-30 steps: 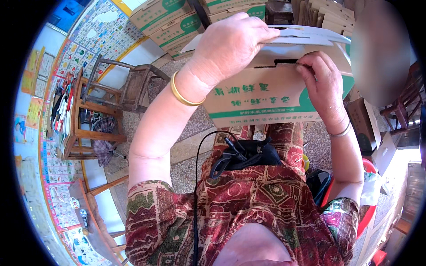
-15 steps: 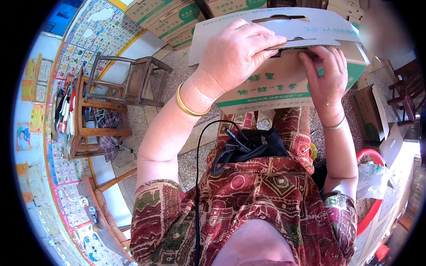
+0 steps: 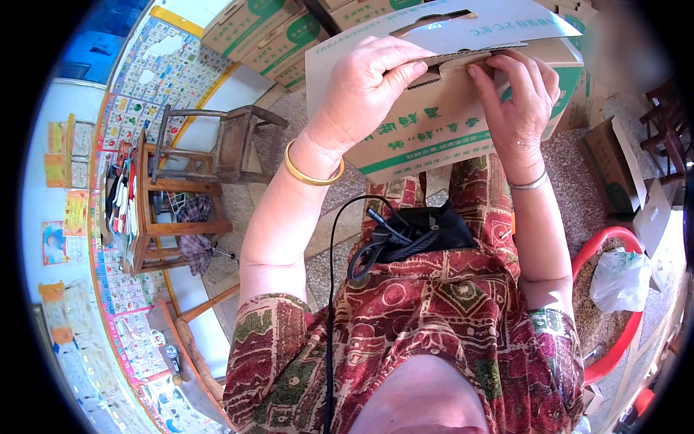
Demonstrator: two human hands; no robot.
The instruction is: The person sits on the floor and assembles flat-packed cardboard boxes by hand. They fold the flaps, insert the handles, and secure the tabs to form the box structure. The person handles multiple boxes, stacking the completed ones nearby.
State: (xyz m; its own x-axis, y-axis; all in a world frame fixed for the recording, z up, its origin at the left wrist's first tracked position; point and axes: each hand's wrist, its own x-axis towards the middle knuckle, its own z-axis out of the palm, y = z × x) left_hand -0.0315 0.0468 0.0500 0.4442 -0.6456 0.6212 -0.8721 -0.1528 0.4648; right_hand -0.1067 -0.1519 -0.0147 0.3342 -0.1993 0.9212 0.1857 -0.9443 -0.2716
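- One cardboard box [image 3: 452,123] sits at 1 o'clock, tilted above the wearer's thighs; green print runs across its brown front. I cannot tell what bears its weight.
- Its pale top flap [image 3: 506,25] stands out beyond the front wall, away from the wearer, with a long dark slot near 12 o'clock.
- Left hand [image 3: 358,90], 12 o'clock: I see its grip pinched, thumb against forefinger, on the folded cardboard edge at the top of the front. A gold bangle [image 3: 314,175] rings that wrist.
- Right hand [image 3: 524,98], between 1 and 2 o'clock: its grip is pinched too, thumb on the near face, fingers curled over the same edge, apart from the left fingertips. A silver bracelet [image 3: 530,181] circles that wrist.
- Just past the centre, toward 4 o'clock, I have a black pouch [image 3: 452,230] at the wearer's lap, and a black cable [image 3: 330,311] looping down toward 6 o'clock over the patterned shirt [image 3: 405,318].
- Farther out at 11 o'clock, I find stacked boxes [image 3: 264,43] with matching green print.
- At 10 o'clock a wooden chair [image 3: 235,145] stands near a wooden stand [image 3: 184,228], which is at 9 o'clock; a picture chart [image 3: 177,72] covers the wall beyond.
- Toward 2 o'clock an open carton [image 3: 607,166] rests on the speckled floor [image 3: 589,210].
- Around 4 o'clock I make out a red basin [image 3: 620,351] and a white plastic bag [image 3: 620,281] overlapping its rim.
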